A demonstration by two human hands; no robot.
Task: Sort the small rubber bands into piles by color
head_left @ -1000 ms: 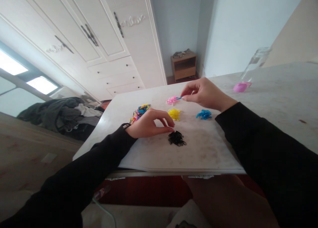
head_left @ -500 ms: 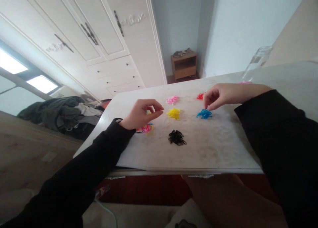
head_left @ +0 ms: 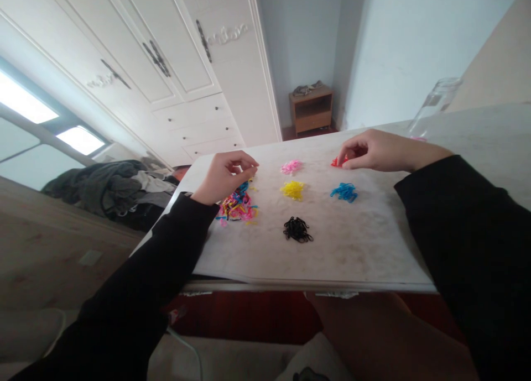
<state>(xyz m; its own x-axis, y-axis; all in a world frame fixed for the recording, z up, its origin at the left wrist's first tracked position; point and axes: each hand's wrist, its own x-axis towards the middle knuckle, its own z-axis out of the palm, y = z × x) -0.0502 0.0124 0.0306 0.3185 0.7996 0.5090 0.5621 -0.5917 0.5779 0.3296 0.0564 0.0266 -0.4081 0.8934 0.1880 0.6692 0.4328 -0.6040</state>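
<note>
Small loops like rubber bands lie in piles on a white tabletop [head_left: 344,243]. My left hand [head_left: 226,176] hovers at the far side of a mixed-colour pile [head_left: 237,207], thumb and forefinger brought together; anything between them is too small to see. At the red pile [head_left: 335,162], my right hand [head_left: 371,151] has its fingertips pinched down, partly covering the loops. Nearer me than that hand lies a blue pile [head_left: 344,192]. Between the hands are a pink pile [head_left: 291,166] and a yellow pile [head_left: 292,190], with a black pile [head_left: 297,229] closest to me.
A clear glass bottle [head_left: 435,107] stands at the back right of the table, something pink by its base. Beyond the table are a white wardrobe [head_left: 182,55] and a small wooden cabinet [head_left: 312,110]. Dark clothes [head_left: 112,196] are heaped to the left.
My left hand has moved left, from beside the yellow pile to the mixed pile, uncovering more of it. My right hand has shifted away from the blue pile to the red one.
</note>
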